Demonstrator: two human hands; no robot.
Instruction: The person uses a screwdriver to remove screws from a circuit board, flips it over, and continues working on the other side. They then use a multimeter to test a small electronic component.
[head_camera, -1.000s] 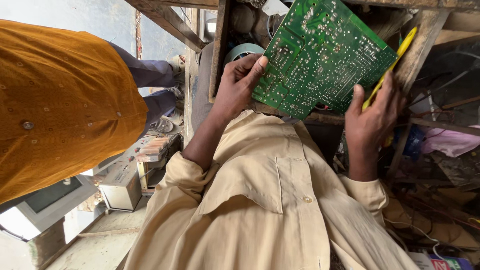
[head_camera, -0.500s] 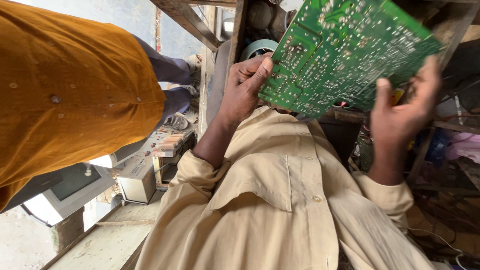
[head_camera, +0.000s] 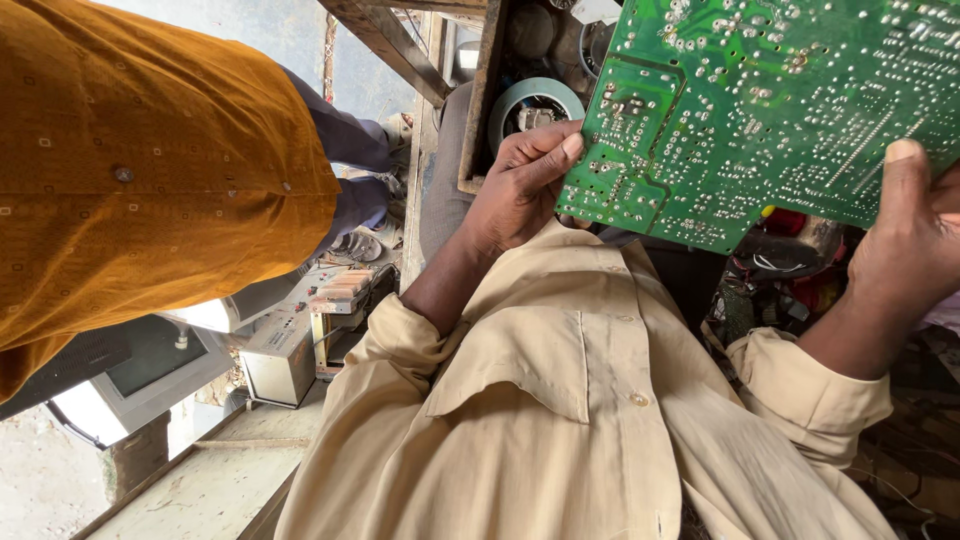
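So the person has a green circuit board (head_camera: 760, 110) held up right in front of the camera, solder side facing the lens, with all the little silver joints showing. The left hand (head_camera: 515, 190) has its grip closed on the board's lower left edge, thumb pressed on the face and fingers tucked behind. The right hand (head_camera: 915, 235) pinches the right edge, thumb on top, so both hands are shut on it. As far as progress goes, the board looks free of any housing and is being held up for a look, and nothing appears to be pulled off it yet. Behind it sits a round teal speaker-like part (head_camera: 530, 105) in a wooden frame (head_camera: 480, 100). Someone in an orange shirt (head_camera: 140, 170) stands to the left, above a white box-shaped appliance (head_camera: 130, 380). No readable labels or packages anywhere.
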